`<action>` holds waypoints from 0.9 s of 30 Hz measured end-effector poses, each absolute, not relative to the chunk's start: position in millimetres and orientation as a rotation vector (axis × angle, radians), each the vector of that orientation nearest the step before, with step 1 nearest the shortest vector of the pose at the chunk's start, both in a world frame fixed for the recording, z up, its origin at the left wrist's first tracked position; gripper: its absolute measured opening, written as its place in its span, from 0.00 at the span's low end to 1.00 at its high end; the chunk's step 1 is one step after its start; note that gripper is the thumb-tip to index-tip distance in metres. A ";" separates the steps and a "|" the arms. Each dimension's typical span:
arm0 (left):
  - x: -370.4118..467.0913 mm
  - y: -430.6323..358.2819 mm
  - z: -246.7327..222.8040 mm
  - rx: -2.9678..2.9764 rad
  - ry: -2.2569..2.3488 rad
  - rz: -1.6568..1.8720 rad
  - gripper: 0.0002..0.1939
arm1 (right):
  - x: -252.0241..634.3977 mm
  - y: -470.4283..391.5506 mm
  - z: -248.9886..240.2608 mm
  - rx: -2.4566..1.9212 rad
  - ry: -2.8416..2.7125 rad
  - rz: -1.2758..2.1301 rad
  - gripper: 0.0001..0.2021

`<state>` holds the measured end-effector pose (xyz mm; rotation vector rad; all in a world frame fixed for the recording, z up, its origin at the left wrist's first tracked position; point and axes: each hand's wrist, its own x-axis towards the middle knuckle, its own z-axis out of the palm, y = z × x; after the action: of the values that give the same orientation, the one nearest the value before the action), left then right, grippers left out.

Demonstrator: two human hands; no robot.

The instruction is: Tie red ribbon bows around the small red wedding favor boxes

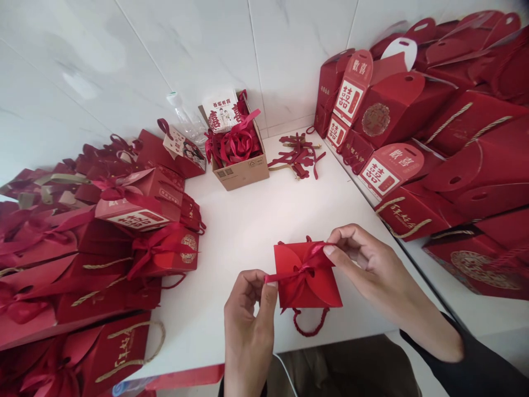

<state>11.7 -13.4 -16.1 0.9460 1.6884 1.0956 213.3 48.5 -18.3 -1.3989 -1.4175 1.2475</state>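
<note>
Evidently, left fingers [268, 303] and right fingers [339, 259] pinch ribbon [306, 269]; a box [378, 175] reads "囍".

The white worktop [243, 231] carries a red box [318, 286] near its front edge, with rope handles looping out at the box's front and back. Red boxes in a pile [101, 234] crowd the left edge. Near the back edge sits a carton [242, 177], with dark red cords [303, 157] heaped loosely just right of it. Beyond the right edge, more red boxes [433, 102] stand on another white surface [475, 317].
</note>
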 end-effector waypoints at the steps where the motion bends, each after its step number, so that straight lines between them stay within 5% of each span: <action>1: 11.4 -13.6 -16.2 0.941 1.688 1.087 0.17 | 213.2 48.7 -18.3 -1.397 -1.414 1.247 0.11; 27: 12.2 -25.8 -15.4 0.859 1.623 1.177 0.14 | 219.8 50.3 -24.0 -1.437 -1.456 1.283 0.14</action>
<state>12.2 -25.8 -15.4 0.8586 1.6227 1.1772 219.8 50.3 -24.0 -1.4365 -1.4563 1.2834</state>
